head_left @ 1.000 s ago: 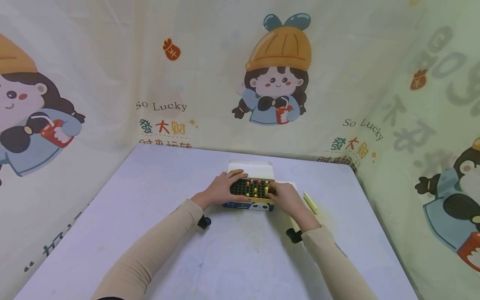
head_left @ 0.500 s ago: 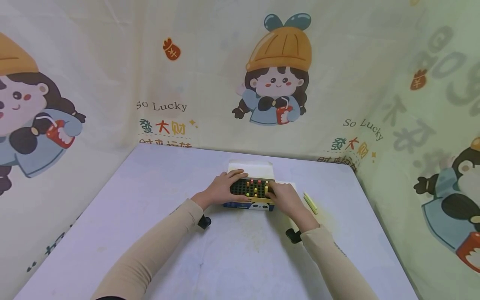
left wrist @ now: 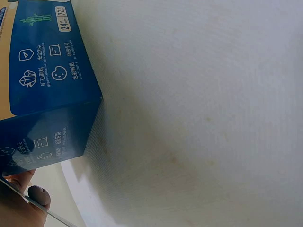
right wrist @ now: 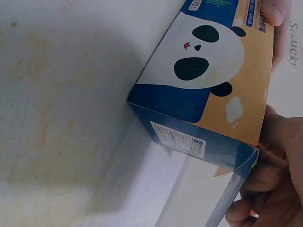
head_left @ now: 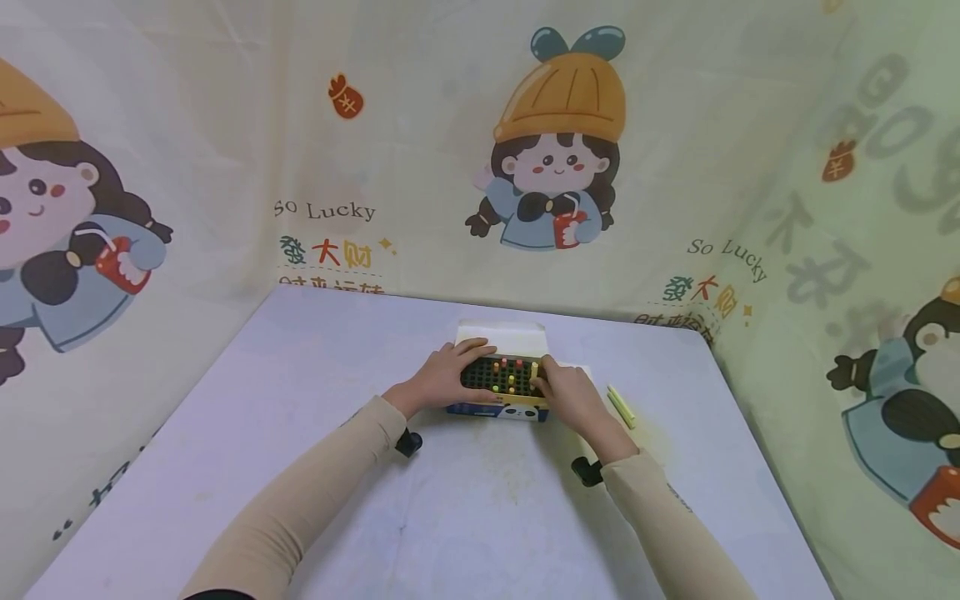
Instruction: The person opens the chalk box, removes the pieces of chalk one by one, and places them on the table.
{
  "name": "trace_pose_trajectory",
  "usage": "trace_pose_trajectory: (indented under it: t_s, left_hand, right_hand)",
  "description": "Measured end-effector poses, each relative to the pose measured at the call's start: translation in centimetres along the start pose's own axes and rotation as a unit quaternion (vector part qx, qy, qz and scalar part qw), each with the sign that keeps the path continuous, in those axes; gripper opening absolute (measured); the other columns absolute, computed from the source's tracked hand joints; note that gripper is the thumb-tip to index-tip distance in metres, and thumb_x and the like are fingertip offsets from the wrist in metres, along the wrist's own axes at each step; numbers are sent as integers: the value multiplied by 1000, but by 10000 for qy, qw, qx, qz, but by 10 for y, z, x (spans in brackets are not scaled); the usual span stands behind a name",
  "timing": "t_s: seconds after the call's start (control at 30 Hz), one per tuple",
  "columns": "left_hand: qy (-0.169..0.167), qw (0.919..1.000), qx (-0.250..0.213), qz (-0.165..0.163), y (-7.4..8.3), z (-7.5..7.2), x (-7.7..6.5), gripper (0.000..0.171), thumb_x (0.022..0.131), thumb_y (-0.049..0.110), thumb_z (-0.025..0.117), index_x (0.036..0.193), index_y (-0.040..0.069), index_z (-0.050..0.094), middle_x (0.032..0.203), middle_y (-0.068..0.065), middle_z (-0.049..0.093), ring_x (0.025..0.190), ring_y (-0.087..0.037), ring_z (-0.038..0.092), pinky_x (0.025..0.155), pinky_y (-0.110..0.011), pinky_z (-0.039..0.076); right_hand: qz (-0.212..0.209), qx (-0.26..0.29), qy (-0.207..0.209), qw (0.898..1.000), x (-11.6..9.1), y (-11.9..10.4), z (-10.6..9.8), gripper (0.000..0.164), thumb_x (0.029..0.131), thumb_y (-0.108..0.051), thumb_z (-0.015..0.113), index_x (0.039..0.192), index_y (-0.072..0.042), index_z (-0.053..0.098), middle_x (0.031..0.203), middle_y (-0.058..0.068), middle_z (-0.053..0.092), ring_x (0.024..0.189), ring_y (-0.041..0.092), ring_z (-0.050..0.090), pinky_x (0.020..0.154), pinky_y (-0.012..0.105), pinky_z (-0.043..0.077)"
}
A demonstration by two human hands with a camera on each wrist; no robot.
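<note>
White bench seen from its near side, marked by faint yellow-brown stains. Nearest, two beige sleeves are extended forward; by each wrist a small black fitting is seen. Beyond them, near the middle of the bench toward its far edge, a blue and yellow box is set, its front printed with a panda and its wall with white icons and lettering. Hands apart, one at each end of the box. Left end gripped by the left hand, thumb laid along the near rim, fingers over the far rim. At the right end a yellow stick is pinched upright by the right hand, fingers curled. Between the hands a black grid of holes is exposed, with a few red, orange and yellow sticks held in it. Just right of the right hand, two yellow-green sticks are laid side by side on the bench. Behind the grid, a white flap is folded back. Farthest, a cream backdrop is hung, printed with cartoon figures and "So Lucky" lettering.
</note>
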State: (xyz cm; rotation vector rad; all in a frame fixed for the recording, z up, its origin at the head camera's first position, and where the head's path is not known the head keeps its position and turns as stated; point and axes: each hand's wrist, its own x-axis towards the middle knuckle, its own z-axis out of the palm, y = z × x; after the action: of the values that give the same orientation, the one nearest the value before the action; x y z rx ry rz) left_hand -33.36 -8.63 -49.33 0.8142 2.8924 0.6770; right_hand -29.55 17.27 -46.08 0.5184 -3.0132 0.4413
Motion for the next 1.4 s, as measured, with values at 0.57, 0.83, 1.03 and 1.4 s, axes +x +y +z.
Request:
trace_pose_trajectory:
  t_s: [0.57,0.83,1.03,1.4]
  left_hand:
    - [7,10000,-23,8,-1,0,2,94,83,77,68,162,39,33,170,10,25,138,-35,42,111,-64,36]
    - [24,10000,-83,-31,1,0,1,93,83,76,68,162,39,34,170,10,26,138,-35,42,111,-65,35]
    - [48,10000,-71,-23,1,0,1,93,84,75,68,162,39,34,170,10,26,138,-35,42,111,-66,35]
    - [71,10000,-38,-27,0,2,1,94,83,76,69,162,38,35,170,10,26,141,-39,41,111,-68,34]
  right_hand:
    - [538,1310,-126,9898,2,-4,-1,24,97,-17,74,117,-5,68,108,10,76,95,20,69,84,40,58]
    - [234,899,-71,9957,0,-4,0,18,99,-17,72,113,-7,65,101,9,74,85,19,67,76,38,56]
    - [61,754,-13,9971,-1,-2,1,19,102,-20,68,114,-8,59,95,8,72,78,18,64,70,36,53]
    - [65,973,115,9952,-2,-1,3,24,106,-25,62,121,-8,52,87,9,70,68,17,62,60,32,51]
